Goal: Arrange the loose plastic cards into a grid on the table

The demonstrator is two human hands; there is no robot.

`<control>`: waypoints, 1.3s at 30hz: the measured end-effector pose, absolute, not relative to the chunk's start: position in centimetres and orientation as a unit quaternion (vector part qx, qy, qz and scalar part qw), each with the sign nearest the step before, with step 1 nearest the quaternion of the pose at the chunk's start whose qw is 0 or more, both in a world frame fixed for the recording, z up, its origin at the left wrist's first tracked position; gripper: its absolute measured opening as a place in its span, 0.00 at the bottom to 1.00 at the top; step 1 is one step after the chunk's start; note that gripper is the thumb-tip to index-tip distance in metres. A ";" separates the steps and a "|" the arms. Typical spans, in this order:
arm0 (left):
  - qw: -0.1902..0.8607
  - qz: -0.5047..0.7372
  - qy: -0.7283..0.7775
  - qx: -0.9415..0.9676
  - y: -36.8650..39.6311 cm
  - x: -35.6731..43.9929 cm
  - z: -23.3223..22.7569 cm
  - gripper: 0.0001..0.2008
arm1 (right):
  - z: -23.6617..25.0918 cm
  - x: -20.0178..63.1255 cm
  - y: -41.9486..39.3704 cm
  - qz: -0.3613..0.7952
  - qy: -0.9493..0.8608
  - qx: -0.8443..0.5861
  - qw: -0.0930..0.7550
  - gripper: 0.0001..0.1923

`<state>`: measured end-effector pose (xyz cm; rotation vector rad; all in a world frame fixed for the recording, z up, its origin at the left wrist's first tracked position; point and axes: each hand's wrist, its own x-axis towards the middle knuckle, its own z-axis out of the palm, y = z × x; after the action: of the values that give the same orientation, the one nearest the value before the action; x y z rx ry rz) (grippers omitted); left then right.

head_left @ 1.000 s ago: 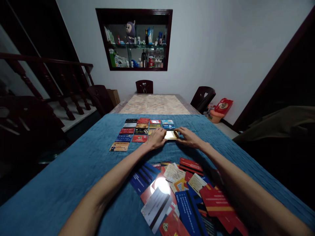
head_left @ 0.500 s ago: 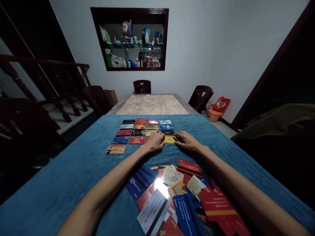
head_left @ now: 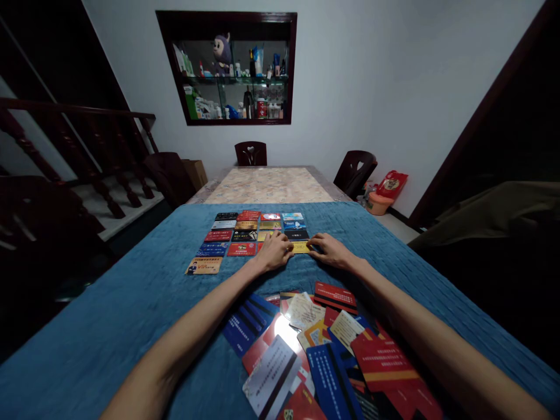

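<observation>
Right now my left hand point(head_left: 276, 251) has its fingertips at one end of a flat, rectangular yellow card point(head_left: 300, 247), my right hand point(head_left: 330, 249) at the other, the card lying just nearer me than a rectangular black card point(head_left: 296, 235). Columns of multicoloured rectangular cards point(head_left: 244, 235) line the textured blue cloth point(head_left: 140, 315) to the left, and here, between my forearms, sprawls a loose, overlapping heap of red, blue and pale cards point(head_left: 333, 376).

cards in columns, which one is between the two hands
The yellow card at the near end of the rightmost column; only it has the left hand at one end and the right hand at the other.
</observation>
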<state>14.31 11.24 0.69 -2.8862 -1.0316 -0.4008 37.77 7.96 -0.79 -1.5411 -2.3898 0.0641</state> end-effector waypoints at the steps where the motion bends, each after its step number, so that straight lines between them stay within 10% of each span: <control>1: 0.027 -0.129 -0.335 -0.933 11.2 14.3 0.6 0.10 | -0.8 37.8 7.9 0.022 -0.831 -0.536 0.148 0.15; 39: 0.083 -0.080 -0.299 -0.947 7.1 12.6 2.2 0.19 | 0.4 37.0 3.3 -0.004 -0.806 -0.587 0.072 0.32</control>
<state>12.58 7.07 2.18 -2.8280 -0.8937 -0.2384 37.04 3.34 0.45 -1.7649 -2.4228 -0.0118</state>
